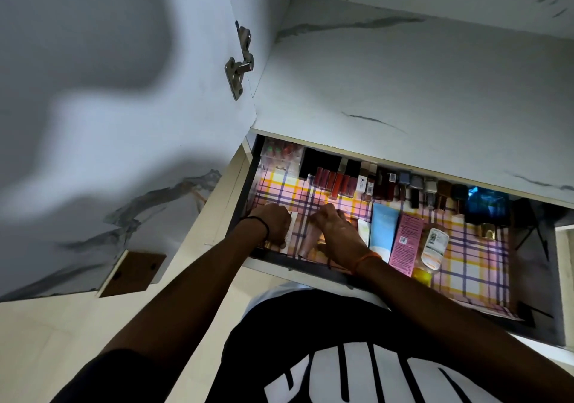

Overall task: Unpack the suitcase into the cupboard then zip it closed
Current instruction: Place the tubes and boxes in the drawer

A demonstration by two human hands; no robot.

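Two hands work in our open drawer (298,267): our left hand (273,225) curls its fingers round a small white box (291,230). Our right hand (334,228) presses down on tubes beside it; whether its fingers pinch anything, we cannot tell.

The fingertips of the left hand (273,225) and the right hand (334,228) curl down out of sight, so what they hold cannot be told. They hide most of the pale tubes (306,241) beneath them. The back of the open checked-lined drawer (478,266) lies under the white marbled shelf (403,85), which covers the tops of the small dark bottles (413,185). Labels are too small to read.
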